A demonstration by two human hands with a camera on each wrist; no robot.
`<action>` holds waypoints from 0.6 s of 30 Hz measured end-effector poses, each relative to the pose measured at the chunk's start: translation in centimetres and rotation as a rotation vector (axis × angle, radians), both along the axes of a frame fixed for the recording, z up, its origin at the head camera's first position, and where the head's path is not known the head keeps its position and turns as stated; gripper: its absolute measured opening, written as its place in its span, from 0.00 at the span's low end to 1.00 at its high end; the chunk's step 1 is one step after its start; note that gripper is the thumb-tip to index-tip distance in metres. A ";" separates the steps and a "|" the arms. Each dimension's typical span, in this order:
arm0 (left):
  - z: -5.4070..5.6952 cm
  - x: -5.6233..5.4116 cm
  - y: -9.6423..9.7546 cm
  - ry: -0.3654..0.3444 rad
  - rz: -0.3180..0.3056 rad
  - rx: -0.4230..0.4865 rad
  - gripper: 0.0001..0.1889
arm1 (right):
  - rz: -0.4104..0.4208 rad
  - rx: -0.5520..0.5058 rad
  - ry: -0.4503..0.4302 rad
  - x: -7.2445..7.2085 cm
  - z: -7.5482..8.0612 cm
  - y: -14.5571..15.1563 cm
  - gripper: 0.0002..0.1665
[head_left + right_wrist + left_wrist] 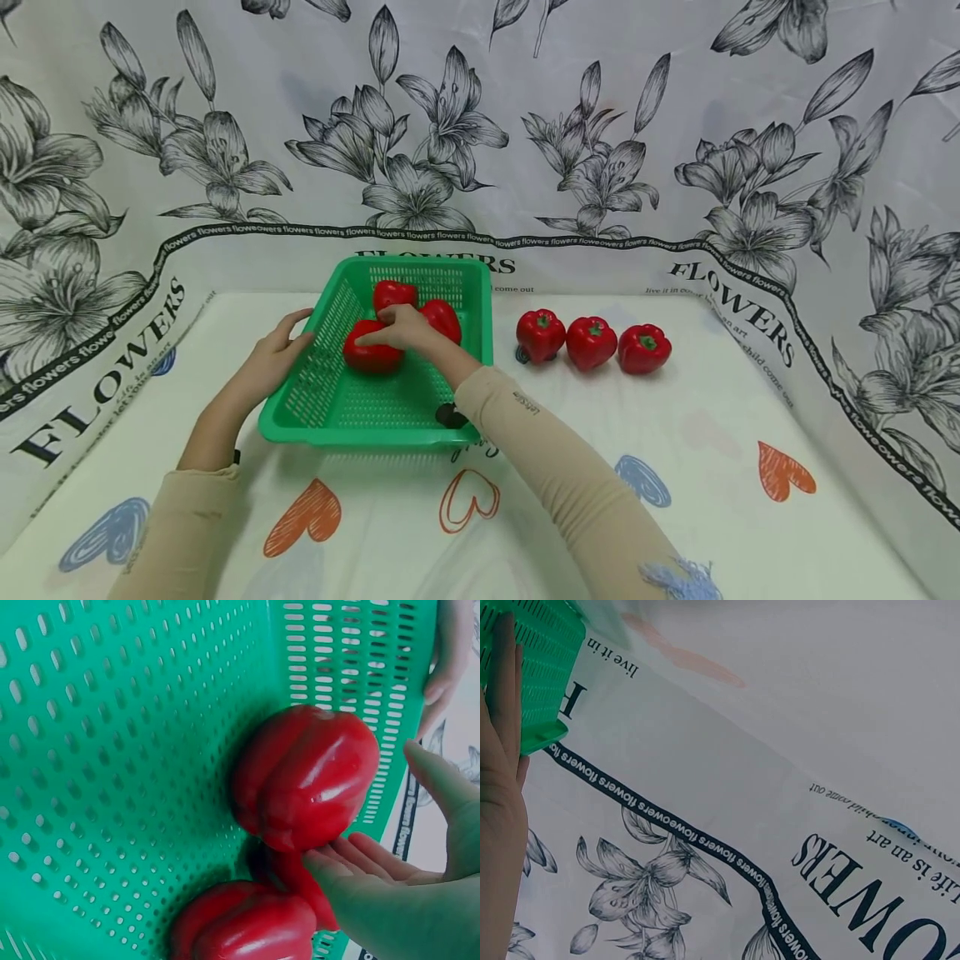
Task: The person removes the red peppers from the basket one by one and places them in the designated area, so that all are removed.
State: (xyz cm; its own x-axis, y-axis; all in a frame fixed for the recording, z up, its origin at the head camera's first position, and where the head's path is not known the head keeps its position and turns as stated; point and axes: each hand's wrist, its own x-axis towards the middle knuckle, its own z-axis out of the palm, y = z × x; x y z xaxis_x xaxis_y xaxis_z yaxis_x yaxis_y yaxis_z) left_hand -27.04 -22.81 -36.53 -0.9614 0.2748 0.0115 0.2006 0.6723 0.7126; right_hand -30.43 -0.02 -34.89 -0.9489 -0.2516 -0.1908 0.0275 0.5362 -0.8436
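Observation:
Inside a green perforated plastic basket (375, 435) lie three red bell peppers. My right hand (405, 327) reaches in from the right, over the nearest pepper (371, 354). In the right wrist view, the fingertips meet the lower side of this glossy pepper (307, 776), and the thumb stands apart from it. A second pepper (244, 922) and part of a third (300, 889) show below it. My left hand (273, 354) rests against the basket's left side, its fingertips at the rim. The left wrist view shows its fingers (506, 690) lying straight along the outer wall.
Right of the basket, three more red bell peppers stand in a row: one near the basket (540, 335), one in the middle (591, 342) and one at the right end (644, 348). A white cloth (720, 517) with heart prints covers the table. Flower-printed fabric (600, 167) hangs behind.

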 end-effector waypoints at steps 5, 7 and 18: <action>0.0 0.1 0.2 0.016 -0.004 0.001 0.33 | 0.063 0.096 0.058 0.1 0.1 0.0 0.44; 0.0 0.2 0.2 0.027 -0.005 0.001 0.32 | 0.073 0.125 0.093 0.2 0.0 0.0 0.44; 0.0 0.3 0.3 0.020 -0.002 0.000 0.32 | 0.067 0.157 0.114 0.3 -0.1 0.0 0.39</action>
State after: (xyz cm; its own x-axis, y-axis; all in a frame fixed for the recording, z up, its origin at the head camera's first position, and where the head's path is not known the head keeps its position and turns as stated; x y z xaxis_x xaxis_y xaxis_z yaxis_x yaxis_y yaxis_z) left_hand -26.79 -22.47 -36.50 -0.9604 0.2770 0.0304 0.2161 0.6716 0.7087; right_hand -30.16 -0.01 -34.95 -0.9485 -0.2908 -0.1254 -0.1036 0.6591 -0.7449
